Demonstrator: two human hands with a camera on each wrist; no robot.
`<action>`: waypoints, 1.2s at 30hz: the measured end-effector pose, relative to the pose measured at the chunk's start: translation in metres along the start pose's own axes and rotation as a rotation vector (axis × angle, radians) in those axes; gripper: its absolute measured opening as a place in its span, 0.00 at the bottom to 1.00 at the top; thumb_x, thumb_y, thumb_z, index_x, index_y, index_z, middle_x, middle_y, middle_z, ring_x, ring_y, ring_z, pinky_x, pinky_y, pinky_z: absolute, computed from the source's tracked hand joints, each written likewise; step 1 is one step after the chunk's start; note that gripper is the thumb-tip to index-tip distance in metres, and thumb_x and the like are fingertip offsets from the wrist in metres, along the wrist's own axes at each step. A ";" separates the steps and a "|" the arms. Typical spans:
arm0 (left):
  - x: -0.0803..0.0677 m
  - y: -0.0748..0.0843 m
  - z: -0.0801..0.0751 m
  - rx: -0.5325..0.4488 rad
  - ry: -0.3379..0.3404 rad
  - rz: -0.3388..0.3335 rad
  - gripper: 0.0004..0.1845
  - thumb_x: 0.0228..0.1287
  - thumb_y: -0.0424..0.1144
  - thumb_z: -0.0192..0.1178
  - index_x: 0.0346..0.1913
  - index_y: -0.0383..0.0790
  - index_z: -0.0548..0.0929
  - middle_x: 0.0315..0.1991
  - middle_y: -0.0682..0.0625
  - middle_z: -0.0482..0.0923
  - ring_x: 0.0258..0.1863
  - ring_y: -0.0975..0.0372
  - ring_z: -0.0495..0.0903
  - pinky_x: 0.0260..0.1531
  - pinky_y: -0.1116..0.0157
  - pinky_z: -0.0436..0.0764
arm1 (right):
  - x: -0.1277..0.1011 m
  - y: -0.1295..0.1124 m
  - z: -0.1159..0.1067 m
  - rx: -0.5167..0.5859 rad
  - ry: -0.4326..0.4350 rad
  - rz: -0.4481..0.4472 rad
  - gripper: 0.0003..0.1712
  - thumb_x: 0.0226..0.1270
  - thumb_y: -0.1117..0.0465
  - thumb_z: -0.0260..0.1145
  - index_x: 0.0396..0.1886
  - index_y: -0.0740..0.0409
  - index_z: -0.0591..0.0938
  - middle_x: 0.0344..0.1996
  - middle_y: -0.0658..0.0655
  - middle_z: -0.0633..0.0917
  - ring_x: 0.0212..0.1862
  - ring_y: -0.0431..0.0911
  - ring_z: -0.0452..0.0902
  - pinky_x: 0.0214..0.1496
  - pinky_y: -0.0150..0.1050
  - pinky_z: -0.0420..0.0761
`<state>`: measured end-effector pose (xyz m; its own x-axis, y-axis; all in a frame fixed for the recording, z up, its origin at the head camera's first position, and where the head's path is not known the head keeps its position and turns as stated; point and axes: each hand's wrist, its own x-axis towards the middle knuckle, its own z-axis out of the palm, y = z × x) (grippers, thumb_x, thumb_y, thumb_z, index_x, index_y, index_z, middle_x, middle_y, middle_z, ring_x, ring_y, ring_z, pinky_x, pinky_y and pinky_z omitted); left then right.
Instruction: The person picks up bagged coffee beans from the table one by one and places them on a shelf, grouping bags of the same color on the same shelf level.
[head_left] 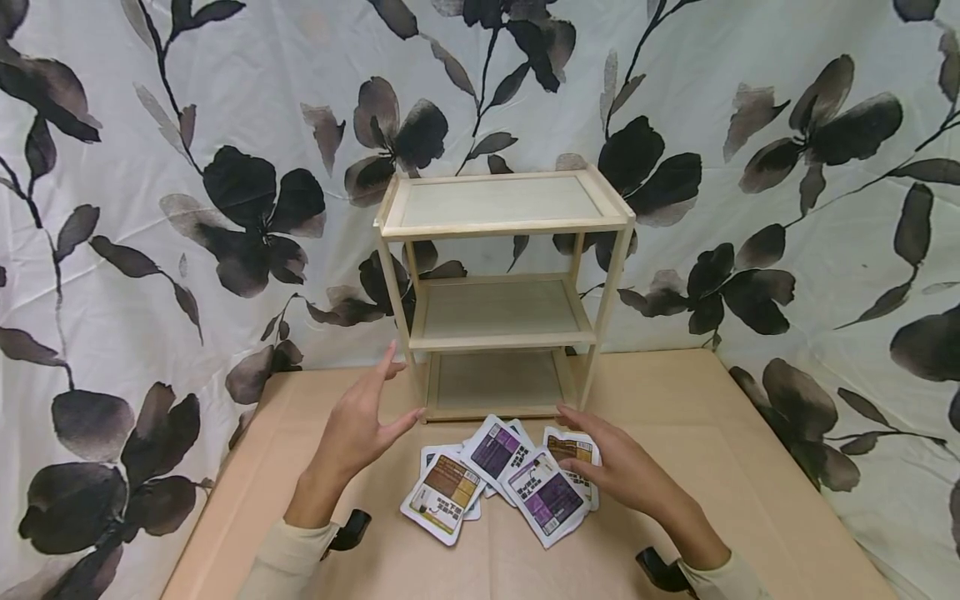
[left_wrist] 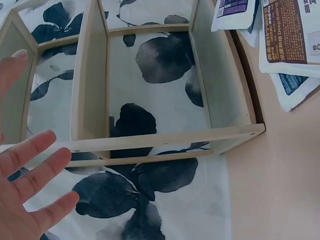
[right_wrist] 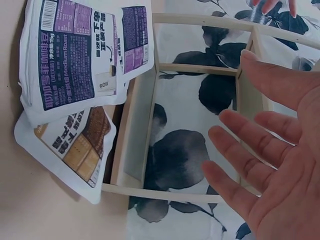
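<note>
Pale wood forms a three-tier shelf rack (head_left: 501, 292) standing at the back of the tan surface (head_left: 750, 500), against a floral curtain (head_left: 150, 208). Just in front of its base lies an overlapping fan of coffee sachets (head_left: 498, 479), purple-labelled and brown-labelled. The left hand (head_left: 360, 425) hovers beside the rack's left front leg, grip spread wide, holding nothing. The right hand (head_left: 626, 471) hangs over the rightmost sachets near the rack's right foot, fingers straight and apart, also empty.

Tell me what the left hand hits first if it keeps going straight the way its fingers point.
Probably the wooden shelf: the left hand is open, fingers aimed at its front left post, though depth is unclear.
</note>
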<state>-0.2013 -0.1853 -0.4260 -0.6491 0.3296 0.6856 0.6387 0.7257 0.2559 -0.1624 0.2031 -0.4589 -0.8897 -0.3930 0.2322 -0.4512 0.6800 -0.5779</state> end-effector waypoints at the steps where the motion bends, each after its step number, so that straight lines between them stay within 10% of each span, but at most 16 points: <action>1: 0.000 -0.001 0.001 -0.015 0.001 -0.017 0.59 0.50 0.46 0.79 0.81 0.41 0.53 0.57 0.40 0.83 0.53 0.47 0.84 0.49 0.45 0.82 | 0.000 0.001 0.000 0.019 -0.002 -0.003 0.46 0.60 0.60 0.78 0.77 0.51 0.67 0.62 0.54 0.83 0.68 0.56 0.74 0.67 0.60 0.72; 36: 0.036 -0.047 0.025 -0.465 0.156 -0.239 0.45 0.58 0.22 0.70 0.77 0.39 0.62 0.62 0.32 0.71 0.57 0.40 0.78 0.55 0.40 0.79 | -0.005 0.037 0.021 0.450 -0.174 0.055 0.38 0.61 0.56 0.77 0.69 0.58 0.74 0.63 0.63 0.80 0.60 0.62 0.79 0.62 0.59 0.77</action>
<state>-0.2647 -0.1926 -0.4301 -0.7521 0.0694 0.6554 0.6194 0.4140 0.6670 -0.1732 0.2175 -0.4980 -0.8693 -0.4878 0.0798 -0.2949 0.3822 -0.8758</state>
